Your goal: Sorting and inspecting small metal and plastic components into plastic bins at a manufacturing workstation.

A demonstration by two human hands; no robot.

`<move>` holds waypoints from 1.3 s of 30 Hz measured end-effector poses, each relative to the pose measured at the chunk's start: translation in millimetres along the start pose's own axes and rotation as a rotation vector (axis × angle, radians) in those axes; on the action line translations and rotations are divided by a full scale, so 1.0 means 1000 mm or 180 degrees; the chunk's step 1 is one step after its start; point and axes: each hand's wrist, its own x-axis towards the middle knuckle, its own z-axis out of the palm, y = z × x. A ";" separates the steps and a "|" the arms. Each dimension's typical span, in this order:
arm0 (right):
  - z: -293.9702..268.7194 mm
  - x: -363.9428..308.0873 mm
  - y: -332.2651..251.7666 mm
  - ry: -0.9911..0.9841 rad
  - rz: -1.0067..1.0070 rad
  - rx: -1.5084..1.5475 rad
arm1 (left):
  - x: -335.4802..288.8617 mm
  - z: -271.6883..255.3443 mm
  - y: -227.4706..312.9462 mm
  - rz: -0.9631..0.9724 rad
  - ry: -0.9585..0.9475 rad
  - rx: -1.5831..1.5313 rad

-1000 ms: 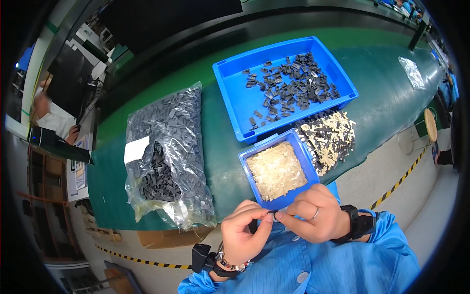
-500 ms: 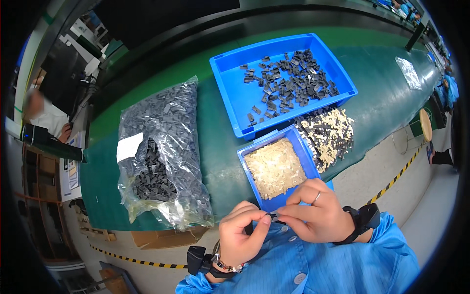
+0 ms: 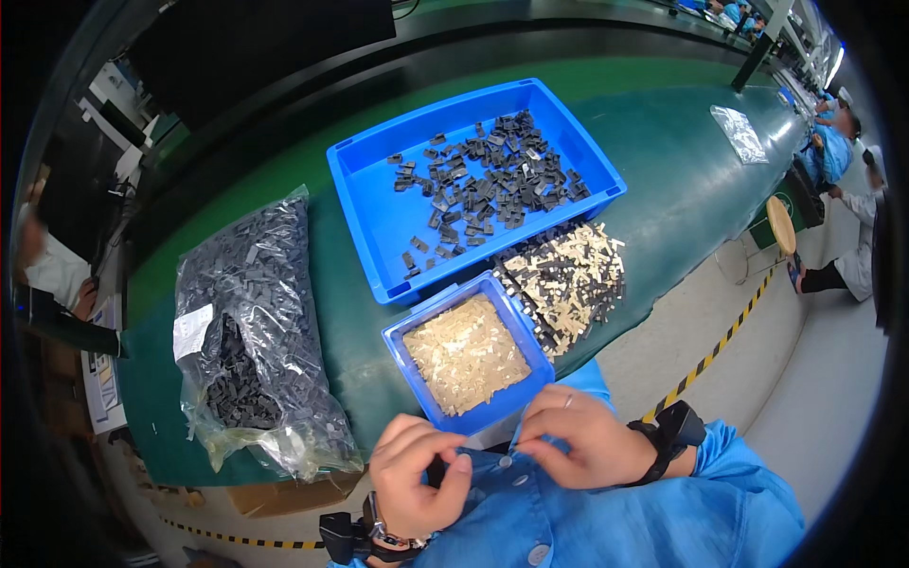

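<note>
My left hand (image 3: 417, 478) is closed in a pinch, with a small black plastic piece (image 3: 460, 452) showing dark at its thumb and fingertip. My right hand (image 3: 579, 443), wearing a ring, also pinches thumb against finger; whatever lies at its tips is too small to make out. A narrow gap separates the two hands in front of my blue jacket. Just beyond them stands a small blue bin (image 3: 464, 417) of cream-coloured flat pieces (image 3: 466, 352). Against its right side lies a mixed heap of black and cream pieces (image 3: 573, 284).
A large blue tray (image 3: 379, 270) with scattered black plastic parts (image 3: 516, 180) sits behind the bin. On the left lies a clear plastic bag (image 3: 256, 331) full of black parts. Green matting (image 3: 663, 227) covers the table. A flat clear bag (image 3: 739, 134) lies far right; other people sit beyond.
My hands have moved apart from where their fingertips met around a small black piece. The view has shifted, so the table things appear further left and lower.
</note>
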 end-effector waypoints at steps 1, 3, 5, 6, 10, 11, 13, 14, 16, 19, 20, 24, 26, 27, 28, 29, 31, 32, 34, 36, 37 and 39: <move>-0.003 -0.004 0.002 0.0245 0.0158 0.0195 | -0.005 0.002 -0.007 -0.0061 0.0146 0.0090; -0.006 -0.015 0.019 0.0644 0.0366 0.0435 | -0.006 0.004 -0.013 -0.0304 0.0459 0.0178; -0.009 -0.017 0.034 0.1201 0.0736 0.1003 | -0.010 0.006 -0.021 -0.0478 0.0564 0.0209; -0.012 -0.017 0.038 0.1198 0.0739 0.1006 | -0.011 0.007 -0.024 -0.0638 0.0660 0.0241; -0.020 -0.013 0.045 0.1210 0.1741 0.1932 | -0.010 0.010 -0.033 -0.0803 0.0835 0.0283; -0.020 -0.010 0.046 0.1171 0.1726 0.1885 | -0.010 0.011 -0.034 -0.0805 0.0829 0.0285; -0.020 -0.007 0.046 0.1131 0.1709 0.1840 | -0.011 0.012 -0.036 -0.0835 0.0829 0.0209; -0.020 -0.007 0.046 0.1036 0.1691 0.1706 | -0.011 0.012 -0.036 -0.0835 0.0831 0.0211; -0.021 -0.007 0.047 0.0942 0.1670 0.1572 | -0.012 0.013 -0.036 -0.0958 0.0844 0.0112; -0.020 -0.007 0.051 0.0907 0.1658 0.1518 | -0.012 0.013 -0.036 -0.0957 0.0854 0.0064; -0.020 -0.007 0.052 0.0930 0.1668 0.1466 | -0.012 0.013 -0.036 -0.0953 0.0849 0.0059; -0.014 -0.007 0.058 0.1235 0.1439 0.1019 | -0.012 0.014 -0.037 -0.0918 0.0827 0.0038; -0.012 -0.008 0.058 0.1343 0.1316 0.0847 | -0.013 0.015 -0.038 -0.0912 0.0814 -0.0013; -0.011 -0.008 0.058 0.1431 0.1194 0.0694 | -0.014 0.014 -0.040 -0.0880 0.0700 0.0021; -0.010 -0.008 0.057 0.1452 0.1189 0.0662 | -0.015 0.013 -0.040 -0.0846 0.0594 0.0054; -0.011 -0.008 0.056 0.1435 0.1162 0.0542 | -0.015 0.012 -0.040 -0.0837 0.0559 0.0085; -0.011 -0.010 0.060 0.1429 0.1118 0.0467 | -0.015 0.015 -0.039 -0.0941 0.0688 0.0001; -0.012 -0.011 0.059 0.1447 0.1115 0.0437 | -0.014 0.016 -0.038 -0.1070 0.0826 -0.0052; -0.015 -0.011 0.057 0.1377 0.0990 0.0600 | -0.014 0.017 -0.038 -0.1072 0.0838 -0.0097; -0.024 -0.012 0.058 0.1472 0.0794 0.0499 | -0.015 0.017 -0.040 -0.1038 0.0883 -0.0032; -0.033 -0.010 0.062 0.1791 0.0738 0.0382 | -0.016 0.016 -0.040 -0.1082 0.0873 -0.0048; -0.061 -0.003 0.074 0.2118 0.0589 -0.0513 | -0.013 0.014 -0.035 -0.0983 0.0830 0.0066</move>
